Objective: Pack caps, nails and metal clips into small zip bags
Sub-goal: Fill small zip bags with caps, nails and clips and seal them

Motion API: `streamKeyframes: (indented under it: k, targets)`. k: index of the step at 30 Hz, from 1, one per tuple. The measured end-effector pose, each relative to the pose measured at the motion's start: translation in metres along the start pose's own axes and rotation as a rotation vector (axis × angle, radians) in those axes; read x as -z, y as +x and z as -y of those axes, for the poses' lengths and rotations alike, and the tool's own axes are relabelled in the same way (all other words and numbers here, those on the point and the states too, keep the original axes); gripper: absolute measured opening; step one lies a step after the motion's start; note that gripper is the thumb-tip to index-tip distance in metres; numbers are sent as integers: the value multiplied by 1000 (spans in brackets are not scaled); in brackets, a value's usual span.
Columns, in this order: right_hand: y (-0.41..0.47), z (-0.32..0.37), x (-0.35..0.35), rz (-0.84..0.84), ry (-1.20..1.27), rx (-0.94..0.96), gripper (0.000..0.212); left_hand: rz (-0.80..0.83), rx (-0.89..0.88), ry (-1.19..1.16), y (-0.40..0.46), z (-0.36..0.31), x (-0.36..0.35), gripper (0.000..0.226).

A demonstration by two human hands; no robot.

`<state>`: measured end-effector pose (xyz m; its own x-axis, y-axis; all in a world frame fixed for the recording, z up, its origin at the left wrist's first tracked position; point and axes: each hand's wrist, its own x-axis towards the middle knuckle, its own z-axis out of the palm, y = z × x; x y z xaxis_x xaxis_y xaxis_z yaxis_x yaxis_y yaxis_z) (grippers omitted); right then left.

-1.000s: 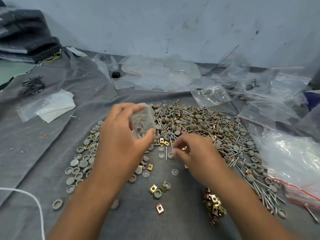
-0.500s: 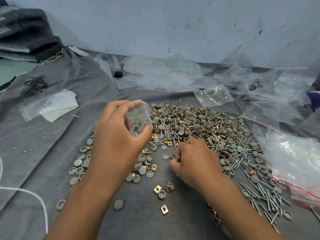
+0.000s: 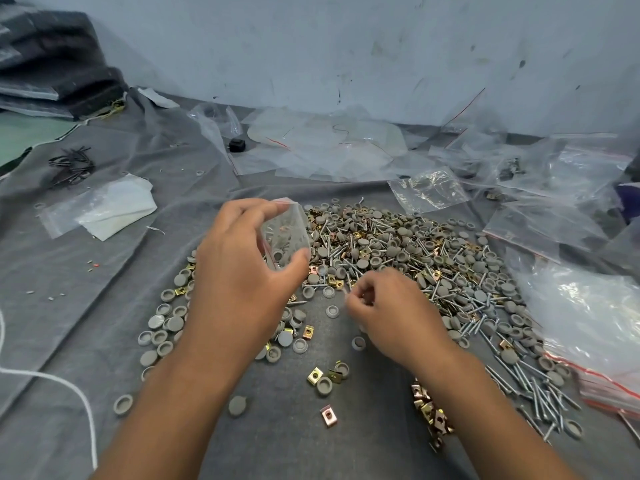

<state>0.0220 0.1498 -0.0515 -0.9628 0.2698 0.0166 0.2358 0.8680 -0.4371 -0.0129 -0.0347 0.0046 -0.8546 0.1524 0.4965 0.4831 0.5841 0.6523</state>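
Observation:
My left hand (image 3: pixel 239 271) grips a small clear zip bag (image 3: pixel 287 237) between fingers and thumb, held up over the near left edge of the pile; a few parts show inside it. My right hand (image 3: pixel 391 313) hovers low beside the pile with curled fingertips pinching something thin and pale, too blurred to name. A wide pile (image 3: pixel 408 251) of grey caps, silver nails and gold metal clips covers the grey cloth. Loose caps (image 3: pixel 162 323) lie to the left, a few clips (image 3: pixel 315 375) lie near me, and a small heap of clips (image 3: pixel 431 410) sits under my right forearm.
Empty clear zip bags (image 3: pixel 429 188) and plastic sheets lie behind and right of the pile. A large bag with a red strip (image 3: pixel 595 327) sits at the right. White folded bags (image 3: pixel 110 209) and black wires (image 3: pixel 71 164) lie left. A white cord (image 3: pixel 69 382) crosses the near left.
My right hand has moved from the cloth near the loose caps up toward the pile's edge, its fingers now pinched. My left hand has kept the bag raised, shifting slightly.

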Motion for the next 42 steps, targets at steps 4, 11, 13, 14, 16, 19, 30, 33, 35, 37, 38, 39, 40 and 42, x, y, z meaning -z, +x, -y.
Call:
streamKeyframes:
  k: [4, 11, 13, 14, 16, 19, 30, 33, 35, 37, 38, 39, 40, 42]
  targets:
    - [11, 0, -4, -180, -67, -62, 13, 6, -6, -4, 0, -1, -1, 51]
    - [14, 4, -21, -253, -281, -69, 19, 26, -32, -5, 0, 1, -6, 50]
    - [13, 1, -15, -234, -263, -84, 18, 50, -39, 14, -1, 0, -8, 50]
    - [13, 1, -10, -230, -205, -76, 18, 65, -48, 29, -2, 0, -10, 50]
    - [10, 1, 8, -237, 88, -10, 16, 98, -74, 53, -5, -2, -13, 51]
    - [-4, 11, 42, -263, 589, 222, 14, 135, -89, 81, -7, -3, -16, 54]
    - [-24, 24, 42, -389, 151, 531, 22, 174, -131, 92, -11, -10, -24, 50]
    - [-16, 14, 49, -461, 365, 443, 15, 175, -115, 82, -10, -7, -23, 52]
    - [-3, -3, 53, -460, 383, 276, 7, 162, -95, 68, -9, -5, -21, 52]
    - [7, -18, 45, -333, 267, 90, 6, 150, -75, 50, -7, -3, -19, 52]
    - [11, -23, 37, -273, 191, 32, 7, 147, -70, 45, -6, -2, -18, 52]
    - [14, -23, 28, -236, 127, 2, 9, 145, -68, 45, -5, -2, -18, 52]
    - [16, -22, 19, -219, 86, -8, 11, 142, -69, 42, -4, -2, -17, 52]
    - [20, -18, 4, -219, 15, -4, 17, 135, -68, 32, -4, -1, -16, 52]
